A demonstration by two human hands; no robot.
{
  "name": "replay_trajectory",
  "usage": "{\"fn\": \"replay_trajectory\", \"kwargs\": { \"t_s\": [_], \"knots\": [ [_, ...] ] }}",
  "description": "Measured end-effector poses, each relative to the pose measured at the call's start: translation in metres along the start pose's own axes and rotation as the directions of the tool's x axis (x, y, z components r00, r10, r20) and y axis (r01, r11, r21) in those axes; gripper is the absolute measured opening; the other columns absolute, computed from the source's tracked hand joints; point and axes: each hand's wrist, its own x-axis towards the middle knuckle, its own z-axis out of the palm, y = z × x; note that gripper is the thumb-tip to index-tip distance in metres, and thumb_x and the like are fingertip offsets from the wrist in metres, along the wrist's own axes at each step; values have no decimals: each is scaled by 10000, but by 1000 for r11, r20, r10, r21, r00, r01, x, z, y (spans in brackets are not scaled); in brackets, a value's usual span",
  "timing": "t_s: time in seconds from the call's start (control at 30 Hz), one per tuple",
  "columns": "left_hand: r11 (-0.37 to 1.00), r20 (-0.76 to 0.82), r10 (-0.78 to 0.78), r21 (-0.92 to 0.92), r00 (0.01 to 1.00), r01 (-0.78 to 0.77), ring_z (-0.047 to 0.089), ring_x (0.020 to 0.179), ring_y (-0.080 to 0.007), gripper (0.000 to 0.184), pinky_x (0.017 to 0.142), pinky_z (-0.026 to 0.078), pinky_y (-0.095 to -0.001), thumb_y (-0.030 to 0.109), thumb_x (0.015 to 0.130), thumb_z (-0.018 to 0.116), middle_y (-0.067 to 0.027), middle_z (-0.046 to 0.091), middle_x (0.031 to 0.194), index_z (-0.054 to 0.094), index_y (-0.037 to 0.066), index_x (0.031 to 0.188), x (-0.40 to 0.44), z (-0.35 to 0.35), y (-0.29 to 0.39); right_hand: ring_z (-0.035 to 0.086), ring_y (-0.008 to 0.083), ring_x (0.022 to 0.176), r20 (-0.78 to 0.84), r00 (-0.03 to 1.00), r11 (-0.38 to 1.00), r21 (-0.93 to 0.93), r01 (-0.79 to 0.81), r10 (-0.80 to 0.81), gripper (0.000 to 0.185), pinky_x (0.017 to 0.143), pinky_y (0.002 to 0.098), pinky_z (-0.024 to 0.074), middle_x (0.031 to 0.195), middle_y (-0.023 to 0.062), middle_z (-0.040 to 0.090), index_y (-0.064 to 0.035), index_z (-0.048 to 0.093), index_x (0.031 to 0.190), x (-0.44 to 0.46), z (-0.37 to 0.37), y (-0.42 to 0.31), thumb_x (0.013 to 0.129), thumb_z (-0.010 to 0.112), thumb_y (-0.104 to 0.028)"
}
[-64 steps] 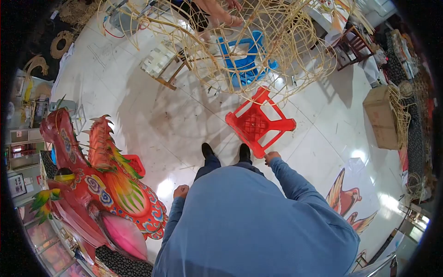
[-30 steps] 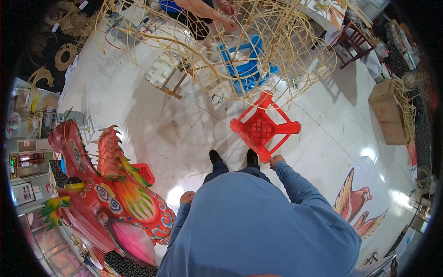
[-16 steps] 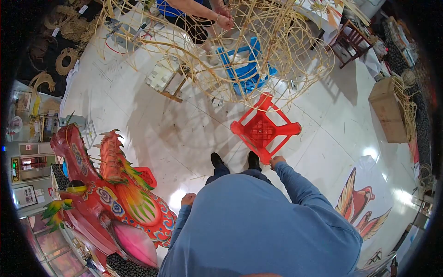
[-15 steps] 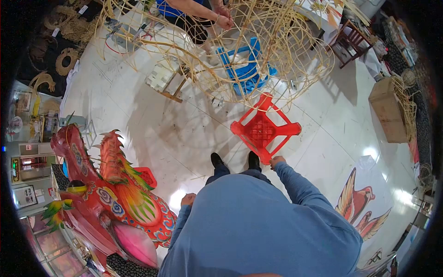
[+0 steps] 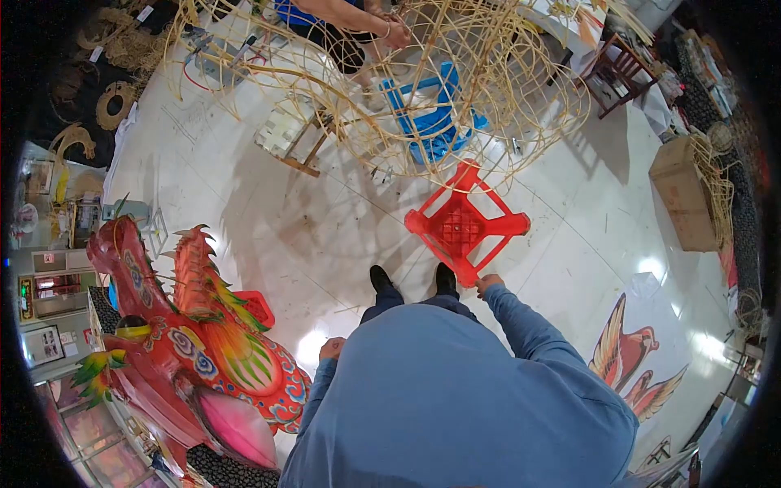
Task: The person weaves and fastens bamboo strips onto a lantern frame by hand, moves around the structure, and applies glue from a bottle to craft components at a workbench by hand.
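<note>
My right hand [image 5: 489, 284] is closed around the end of one leg of a red plastic stool [image 5: 462, 228]. The stool's open underside, with its grid ribs, faces up at me, its four-cornered frame spread out in front of my shoes. Low beside my body on the left, my left hand [image 5: 332, 348] is loosely curled, with nothing visible in it. Closest to that hand is a large painted dragon-like figure [image 5: 236, 358] in red, with pink, yellow and green parts; hand and figure are apart.
Ahead stands a large woven bamboo-strip frame [image 5: 366, 114], with another person's hands [image 5: 396, 34] working at it. A blue stool [image 5: 429, 114] and a small wooden stool [image 5: 294, 140] are by it. Right are a cardboard box [image 5: 686, 195] and a painted bird picture [image 5: 634, 358].
The red stool has shifted very slightly away from me in the view, my right hand still on its leg. The other person's hands have moved slightly at the bamboo frame.
</note>
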Motion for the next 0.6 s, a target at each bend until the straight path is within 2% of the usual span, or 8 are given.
{"fn": "replay_trajectory", "kwargs": {
  "t_s": [0.13,0.27,0.37,0.4,0.5,0.57,0.6],
  "knots": [
    [998,28,-39,48,999,37,586,713,-114,292,674,461,-235,324,771,570,-43,634,744,637,52,857,1,0,0,626,196,562,-11,1000,1000,11,4,-4,283,512,300,511,687,106,629,21,608,787,-7,-3,-5,775,505,-242],
    [998,-35,-11,60,999,13,585,713,-115,278,670,460,-234,315,766,575,-43,633,741,639,59,854,6,5,-14,626,198,563,10,999,999,35,-33,32,275,522,302,512,683,108,628,19,611,793,-9,-5,-10,777,501,-232],
    [994,24,-89,-55,996,90,583,710,-113,263,667,459,-234,305,772,569,-41,632,745,639,62,843,11,8,-29,627,199,565,-2,1000,1000,15,-18,18,272,529,305,512,682,109,628,18,615,795,-14,-8,-14,776,501,-228],
    [994,24,-89,-54,996,90,583,710,-113,263,667,459,-234,305,772,569,-41,632,745,639,62,843,14,10,-41,627,199,567,-6,1000,1000,5,-13,13,270,533,307,512,682,110,629,17,616,796,-17,-9,-16,775,501,-226],
    [963,71,-16,-269,997,35,580,704,-113,249,659,459,-237,297,777,563,-43,630,742,640,65,825,25,16,-70,628,198,567,-6,1000,999,47,-16,16,272,535,307,512,683,109,629,16,619,794,-15,-6,-14,775,501,-229],
    [966,71,-19,-256,997,37,579,700,-113,243,654,459,-238,293,779,561,-42,630,740,641,67,821,23,15,-67,628,198,567,-6,1000,998,67,-17,18,273,536,308,512,683,109,629,15,620,793,-9,-3,-9,774,502,-230],
    [969,71,-22,-244,997,39,578,695,-113,237,649,459,-239,289,780,559,-42,630,738,641,70,816,20,14,-59,627,198,566,-12,1000,1000,10,9,-9,277,536,307,512,684,109,630,16,621,792,-2,0,-3,774,501,-234]
  ]
}}
